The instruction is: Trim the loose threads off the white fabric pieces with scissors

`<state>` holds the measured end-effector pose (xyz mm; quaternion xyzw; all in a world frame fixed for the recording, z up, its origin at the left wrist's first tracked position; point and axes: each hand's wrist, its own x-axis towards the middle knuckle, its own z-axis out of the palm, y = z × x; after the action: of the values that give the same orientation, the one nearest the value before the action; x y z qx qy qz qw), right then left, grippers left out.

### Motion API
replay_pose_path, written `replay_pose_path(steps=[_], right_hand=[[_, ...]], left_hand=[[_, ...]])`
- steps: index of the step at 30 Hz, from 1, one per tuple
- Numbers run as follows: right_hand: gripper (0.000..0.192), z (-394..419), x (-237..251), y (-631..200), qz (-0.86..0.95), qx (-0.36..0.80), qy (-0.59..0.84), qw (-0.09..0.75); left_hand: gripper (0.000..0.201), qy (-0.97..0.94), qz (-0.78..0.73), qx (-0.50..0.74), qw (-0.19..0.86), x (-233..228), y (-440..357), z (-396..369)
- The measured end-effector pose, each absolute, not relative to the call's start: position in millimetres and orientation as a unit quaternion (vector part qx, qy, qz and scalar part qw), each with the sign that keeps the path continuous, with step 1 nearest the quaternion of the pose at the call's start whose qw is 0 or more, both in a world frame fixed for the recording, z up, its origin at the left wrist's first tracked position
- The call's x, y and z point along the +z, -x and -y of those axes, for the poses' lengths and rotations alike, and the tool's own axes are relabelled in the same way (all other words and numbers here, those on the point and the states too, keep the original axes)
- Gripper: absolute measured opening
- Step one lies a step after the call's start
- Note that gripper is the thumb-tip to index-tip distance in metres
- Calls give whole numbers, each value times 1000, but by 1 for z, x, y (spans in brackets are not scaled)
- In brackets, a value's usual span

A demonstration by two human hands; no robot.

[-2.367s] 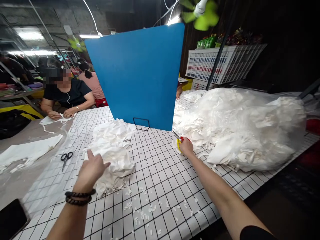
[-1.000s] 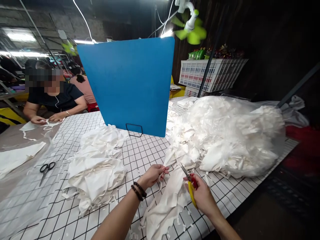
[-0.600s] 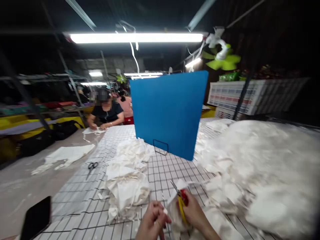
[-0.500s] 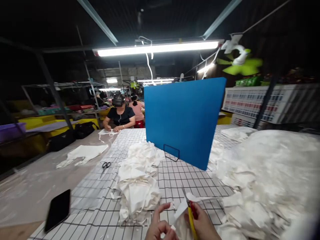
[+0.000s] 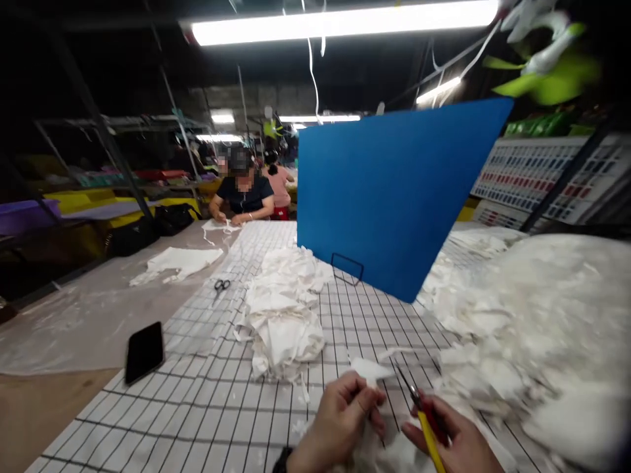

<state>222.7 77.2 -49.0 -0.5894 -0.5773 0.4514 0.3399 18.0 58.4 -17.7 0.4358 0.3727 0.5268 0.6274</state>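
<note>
My left hand is closed on a piece of white fabric, with its fingers pinched together near the front of the table. To its right, my right hand grips scissors with one yellow and one red handle. Their dark blades point up and to the left, just right of the fabric, and seem apart from it. More white cloth hangs below and between my hands, partly hidden. A heap of crumpled white pieces lies to the left of my hands.
A blue board stands on a black wire holder ahead. At right is a big pile of white cloth and clear plastic. A phone and dark scissors lie on the left. Across the table a co-worker handles white cloth.
My left hand has gone from spread fingers to a closed pinch on the fabric. The scissors have shifted right, off the fabric. My view has tilted down.
</note>
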Motion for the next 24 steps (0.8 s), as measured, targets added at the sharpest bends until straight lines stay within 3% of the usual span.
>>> replay_pose_path(steps=[9,17,24], right_hand=[[40,-40,7,-225,706,309,610,185],[37,-44,15,-218,745,292,578,160],[38,-45,19,-215,758,270,570,165]], left_hand=[[31,-515,-416,466,587,-19,-16,-54],[28,-638,-446,402,482,-13,-10,-48],[25,-645,-431,387,498,-15,-11,-47]])
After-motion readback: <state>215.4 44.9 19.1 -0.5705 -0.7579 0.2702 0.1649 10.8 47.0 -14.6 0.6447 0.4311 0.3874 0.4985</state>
